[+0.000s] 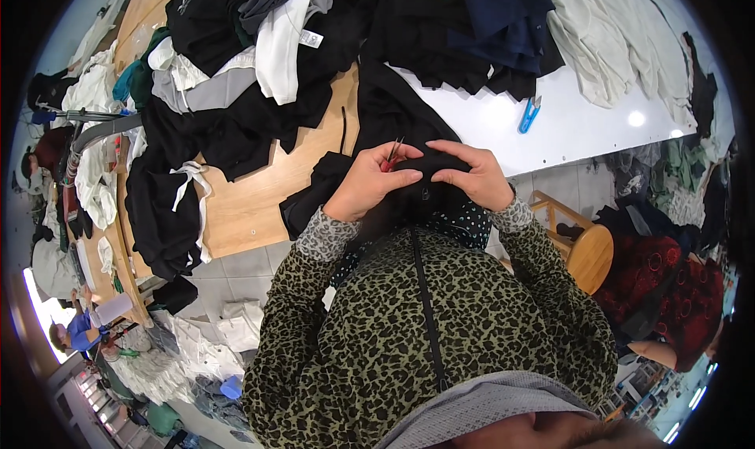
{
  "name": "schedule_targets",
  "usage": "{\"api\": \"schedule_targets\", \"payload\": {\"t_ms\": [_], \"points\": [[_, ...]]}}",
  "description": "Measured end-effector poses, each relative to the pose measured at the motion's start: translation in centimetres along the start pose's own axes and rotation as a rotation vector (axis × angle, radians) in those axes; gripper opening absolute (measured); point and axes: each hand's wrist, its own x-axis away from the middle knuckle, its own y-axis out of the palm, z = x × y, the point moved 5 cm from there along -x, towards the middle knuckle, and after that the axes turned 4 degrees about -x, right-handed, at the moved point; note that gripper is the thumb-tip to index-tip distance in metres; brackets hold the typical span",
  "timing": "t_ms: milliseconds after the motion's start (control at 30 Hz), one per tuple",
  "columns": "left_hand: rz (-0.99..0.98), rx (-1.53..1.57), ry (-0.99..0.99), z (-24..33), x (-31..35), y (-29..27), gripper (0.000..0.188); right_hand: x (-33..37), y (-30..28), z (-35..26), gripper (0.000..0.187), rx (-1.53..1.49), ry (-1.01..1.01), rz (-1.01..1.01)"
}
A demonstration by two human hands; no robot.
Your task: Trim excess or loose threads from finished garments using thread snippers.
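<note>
A black garment (409, 111) runs from the table edge down toward my body, with one edge of it raised between my hands. Small red-handled thread snips (388, 165) sit in the curled fingers of my left hand (364, 183), their pointed blades sticking up. That hand's thumb and index finger also touch the black cloth. On the other side, my right hand (475, 178) pinches the same cloth between thumb and fingers. A small pale mark shows on the garment just below the fingers.
Blue thread snips (529, 115) lie on the white tabletop (472, 123). Black, white and grey garments (212, 95) heap over the wooden table (252, 205) at left. Pale clothes (594, 40) cover the far right. A wooden stool (590, 260) and a person in red patterned clothing (661, 292) are at right.
</note>
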Motion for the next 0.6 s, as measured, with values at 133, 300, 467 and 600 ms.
{"api": "schedule_targets", "payload": {"t_ms": [133, 300, 467, 600], "points": [[-0.005, -0.022, -0.047, 0.1, 0.2, 0.0, 0.029, 0.1, -0.1, 0.3, 0.026, 0.238, 0.004, -0.096], [0.037, -0.322, 0.136, 0.5, -0.3, -0.2, 0.024, 0.4, 0.3, 1.5, 0.021, -0.057, 0.141, 0.034], [0.131, -0.634, 0.428, 2.5, 0.1, 1.0, 0.020, 0.3, 0.8, 2.1, 0.018, -0.185, 0.252, 0.028], [0.127, -0.878, 0.524, 2.5, -0.3, 1.8, 0.012, 0.1, 1.0, 1.9, 0.018, -0.114, 0.201, -0.001]]}}
